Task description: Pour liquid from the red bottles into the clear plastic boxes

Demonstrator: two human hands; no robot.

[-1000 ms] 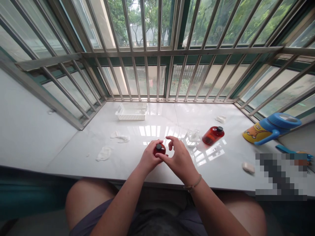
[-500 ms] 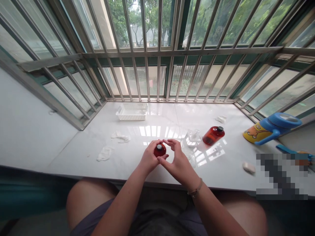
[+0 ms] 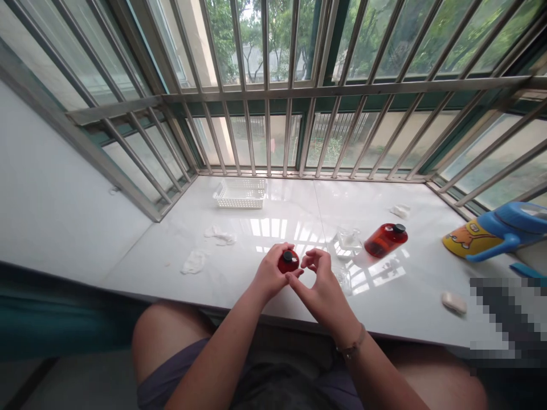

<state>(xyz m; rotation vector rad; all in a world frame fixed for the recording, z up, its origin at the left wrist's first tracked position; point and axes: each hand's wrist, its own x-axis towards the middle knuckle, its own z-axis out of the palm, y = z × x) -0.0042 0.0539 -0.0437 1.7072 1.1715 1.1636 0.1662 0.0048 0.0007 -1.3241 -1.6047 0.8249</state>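
Observation:
My left hand (image 3: 270, 273) is shut around a small red bottle (image 3: 288, 262) with a black cap, which stands upright in its fingers. My right hand (image 3: 320, 283) is next to it, fingers curled and apart, holding nothing. Its thumb reaches across to my left hand, just below the bottle. To the right, a larger red bottle (image 3: 384, 240) with a black cap lies on its side on the white marble sill (image 3: 145, 267), near a small glass dish (image 3: 348, 243).
A white plastic basket (image 3: 240, 193) stands at the back by the steel window bars (image 3: 273, 134). White tissue scraps (image 3: 195, 262) lie left of my hands. A bar of soap (image 3: 453, 303) and a blue-and-yellow object (image 3: 498, 234) are at the right. A pixelated patch covers the lower right.
The whole view has shifted slightly as my head moved. My right hand's fingers have drawn back rightward from the bottle cap and curled more. My left hand still holds the small bottle.

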